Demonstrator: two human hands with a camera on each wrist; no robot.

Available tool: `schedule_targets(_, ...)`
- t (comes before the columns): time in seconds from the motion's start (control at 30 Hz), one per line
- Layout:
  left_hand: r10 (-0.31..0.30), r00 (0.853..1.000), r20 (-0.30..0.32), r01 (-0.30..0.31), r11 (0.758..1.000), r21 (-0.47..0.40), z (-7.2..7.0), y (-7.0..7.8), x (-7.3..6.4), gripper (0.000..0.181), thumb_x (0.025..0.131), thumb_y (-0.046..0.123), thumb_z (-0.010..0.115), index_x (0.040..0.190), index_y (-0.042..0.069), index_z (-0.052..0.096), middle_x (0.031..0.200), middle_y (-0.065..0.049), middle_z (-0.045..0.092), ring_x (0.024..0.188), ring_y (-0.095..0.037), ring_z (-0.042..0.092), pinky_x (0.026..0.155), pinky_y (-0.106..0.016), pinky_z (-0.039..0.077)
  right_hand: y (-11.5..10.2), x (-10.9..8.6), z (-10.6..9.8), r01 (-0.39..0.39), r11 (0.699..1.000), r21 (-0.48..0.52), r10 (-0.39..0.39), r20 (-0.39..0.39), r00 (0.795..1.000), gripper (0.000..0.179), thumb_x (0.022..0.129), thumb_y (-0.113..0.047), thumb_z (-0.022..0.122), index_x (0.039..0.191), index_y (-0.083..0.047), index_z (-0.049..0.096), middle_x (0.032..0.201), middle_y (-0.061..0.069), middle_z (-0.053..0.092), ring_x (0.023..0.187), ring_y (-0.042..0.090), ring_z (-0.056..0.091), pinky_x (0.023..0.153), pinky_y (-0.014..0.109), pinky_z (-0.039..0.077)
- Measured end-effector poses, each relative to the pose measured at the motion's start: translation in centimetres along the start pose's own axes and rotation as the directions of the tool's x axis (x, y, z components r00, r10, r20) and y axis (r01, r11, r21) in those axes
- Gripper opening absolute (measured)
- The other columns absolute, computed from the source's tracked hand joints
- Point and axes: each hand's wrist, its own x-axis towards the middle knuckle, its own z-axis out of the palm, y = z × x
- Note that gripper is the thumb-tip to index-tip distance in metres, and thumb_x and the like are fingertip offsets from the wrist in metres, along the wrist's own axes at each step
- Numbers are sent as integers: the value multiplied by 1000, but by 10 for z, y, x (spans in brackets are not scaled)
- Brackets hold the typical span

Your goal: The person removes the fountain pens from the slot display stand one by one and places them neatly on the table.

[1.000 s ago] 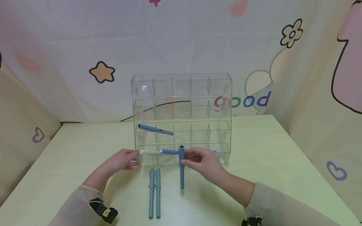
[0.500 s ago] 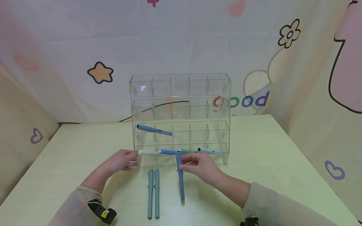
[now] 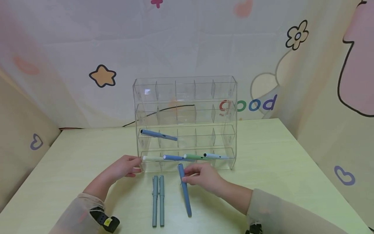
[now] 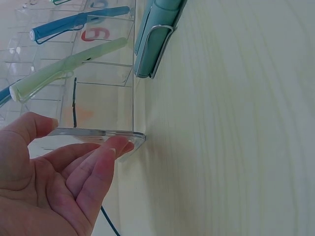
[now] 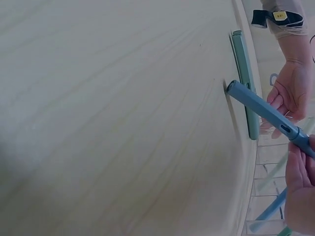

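My right hand [image 3: 204,175] pinches a blue pen [image 3: 185,198] near its clip end, just in front of the clear rack's bottom tier; the other end slants toward the front edge of the table. In the right wrist view this blue pen [image 5: 261,109] crosses in front of the teal pens. With thumb and fingers on either side, my left hand [image 3: 126,166] holds the lower left side of the clear acrylic pen rack [image 4: 98,132]. Two teal pens [image 3: 155,201] lie side by side on the table between the hands.
On the rack's bottom tier lie a pale green pen [image 3: 152,158], a blue pen [image 3: 172,157], a green pen [image 3: 193,156] and a light blue pen [image 3: 214,156]. Another blue pen [image 3: 157,134] rests one tier higher. A printed curtain [image 3: 187,48] hangs behind the table.
My right hand has drawn the blue pen down and toward the front of the table, away from the bottom tier, tilting it. The left hand stays at the rack's side.
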Motion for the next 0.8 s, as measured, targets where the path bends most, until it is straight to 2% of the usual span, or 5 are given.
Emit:
schedule_targets(0.27, 2, 1000, -4, -2, 1000, -1, 0, -1, 0, 48, 99, 30, 42, 125, -10, 51, 122, -25, 56, 108, -33, 58, 82, -40, 51, 5, 5, 1, -47, 994, -98, 51, 40, 998, 23, 82, -10, 71, 100, 4, 68, 85, 4, 66, 72, 12, 62, 66, 28, 54)
schedule_targets(0.33, 2, 1000, -6, -2, 1000, -1, 0, -1, 0, 48, 99, 30, 42, 124, -10, 51, 121, -24, 56, 108, -33, 58, 82, -40, 51, 6, 6, 0, -50, 987, -155, 58, 46, 997, 21, 81, -11, 72, 97, 2, 69, 83, 2, 66, 71, 10, 61, 63, 27, 52)
schedule_targets(0.5, 8, 1000, -6, -8, 1000, 1, 0, 0, 1, 47, 99, 29, 42, 123, -10, 52, 120, -24, 56, 107, -33, 59, 82, -40, 51, 12, 9, -1, -28, 954, -299, 46, 54, 997, 15, 80, -13, 73, 90, -2, 70, 79, -1, 66, 70, 7, 56, 61, 22, 48)
schedule_targets(0.8, -3, 1000, -16, 3, 1000, 0, 1, -1, 1, 48, 99, 30, 43, 124, -10, 52, 122, -25, 56, 108, -33, 58, 82, -41, 51, 17, 13, 1, 15, 890, -457, 24, 78, 997, 11, 78, -9, 74, 86, -2, 69, 72, -4, 64, 64, 6, 56, 57, 21, 48)
